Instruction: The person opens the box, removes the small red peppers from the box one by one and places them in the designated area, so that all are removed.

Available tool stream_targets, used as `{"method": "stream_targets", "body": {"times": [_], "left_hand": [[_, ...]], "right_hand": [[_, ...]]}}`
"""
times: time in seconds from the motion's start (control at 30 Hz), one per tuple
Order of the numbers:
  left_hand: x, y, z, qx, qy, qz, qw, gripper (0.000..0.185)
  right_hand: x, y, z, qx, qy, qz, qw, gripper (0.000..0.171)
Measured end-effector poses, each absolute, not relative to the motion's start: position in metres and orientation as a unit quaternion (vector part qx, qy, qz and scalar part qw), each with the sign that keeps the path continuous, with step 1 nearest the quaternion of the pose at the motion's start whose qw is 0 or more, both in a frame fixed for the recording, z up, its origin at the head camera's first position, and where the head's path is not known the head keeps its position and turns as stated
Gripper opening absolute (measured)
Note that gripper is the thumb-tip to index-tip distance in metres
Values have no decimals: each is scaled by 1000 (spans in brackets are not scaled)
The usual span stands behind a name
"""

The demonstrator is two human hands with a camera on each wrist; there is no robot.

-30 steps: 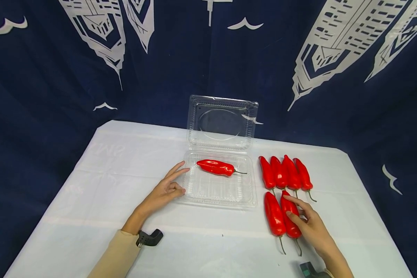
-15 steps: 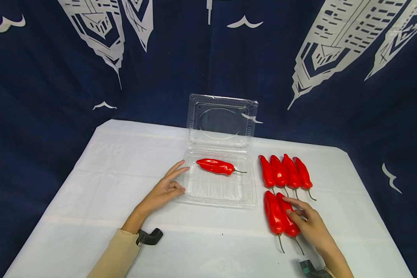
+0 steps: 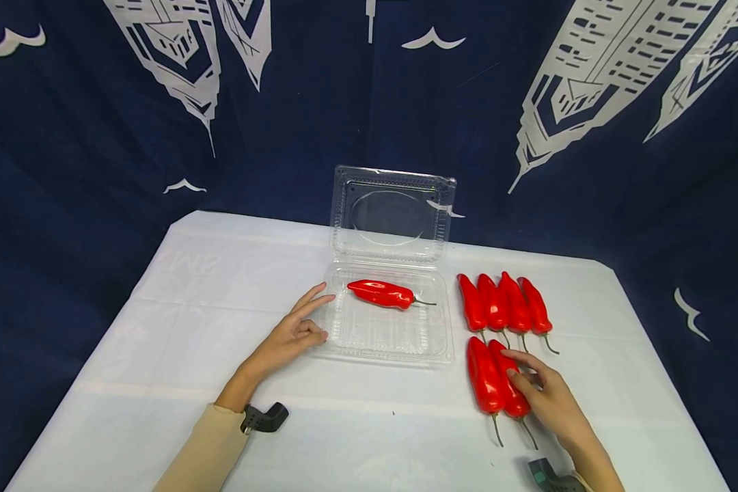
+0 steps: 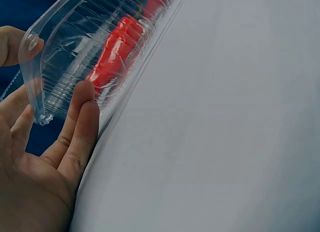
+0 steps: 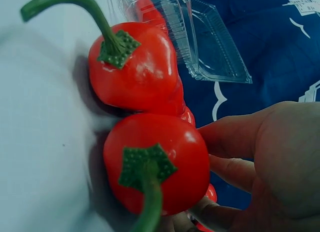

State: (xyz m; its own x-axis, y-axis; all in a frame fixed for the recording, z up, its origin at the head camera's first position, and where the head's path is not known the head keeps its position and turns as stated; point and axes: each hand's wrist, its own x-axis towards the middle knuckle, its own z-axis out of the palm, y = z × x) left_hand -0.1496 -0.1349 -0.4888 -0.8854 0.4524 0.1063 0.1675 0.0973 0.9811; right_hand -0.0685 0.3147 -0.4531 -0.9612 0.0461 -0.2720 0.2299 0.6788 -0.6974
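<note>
In the head view, a hinged clear plastic container point(image 3: 381, 335) stands with its lid point(image 3: 387, 212) raised at the back. One red pepper point(image 3: 381, 294) lies crosswise in its base, stem to the right. My left hand point(image 3: 291, 336) rests at the container's left side; in the left wrist view two outstretched fingers point(image 4: 82, 117) touch its wall, and the thumb meets it near a corner. At the right, my right hand point(image 3: 547, 393) holds the right-hand one of two near red peppers point(image 3: 510, 383), thumb and fingers about its side. The other near pepper point(image 3: 484, 376) lies against it.
Behind the near pair, several more red peppers point(image 3: 495, 304) lie side by side, stems toward me. A white cloth point(image 3: 221, 287) covers the table. A dark blue printed curtain point(image 3: 320, 123) hangs behind. Black wrist devices point(image 3: 266, 418) sit on both wrists.
The pepper at my right hand has shifted, its tip now farther left against its neighbour and its stem turned to the right. My left hand and the container have stayed in place.
</note>
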Motion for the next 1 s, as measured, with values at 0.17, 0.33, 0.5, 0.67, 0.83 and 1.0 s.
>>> {"method": "stream_targets", "body": {"times": [0.17,0.33,0.5,0.67,0.83,1.0], "left_hand": [[-149,-135,-487,210,733,637,114,69],[-148,-135,-486,209,733,637,114,70],[-148,-135,-486,212,732,637,112,69],[-148,-135,-488,215,732,637,108,68],[-147,-135,-488,215,731,638,107,67],[-146,-134,-486,212,733,637,110,67]], "right_hand": [[-69,315,-453,81,907,-394,124,48],[-69,315,-453,80,907,-393,128,50],[-68,317,-449,81,911,-382,134,50],[-67,320,-446,75,915,-374,130,50],[-65,321,-441,66,919,-369,124,51],[-63,327,-438,57,923,-365,105,50]]}}
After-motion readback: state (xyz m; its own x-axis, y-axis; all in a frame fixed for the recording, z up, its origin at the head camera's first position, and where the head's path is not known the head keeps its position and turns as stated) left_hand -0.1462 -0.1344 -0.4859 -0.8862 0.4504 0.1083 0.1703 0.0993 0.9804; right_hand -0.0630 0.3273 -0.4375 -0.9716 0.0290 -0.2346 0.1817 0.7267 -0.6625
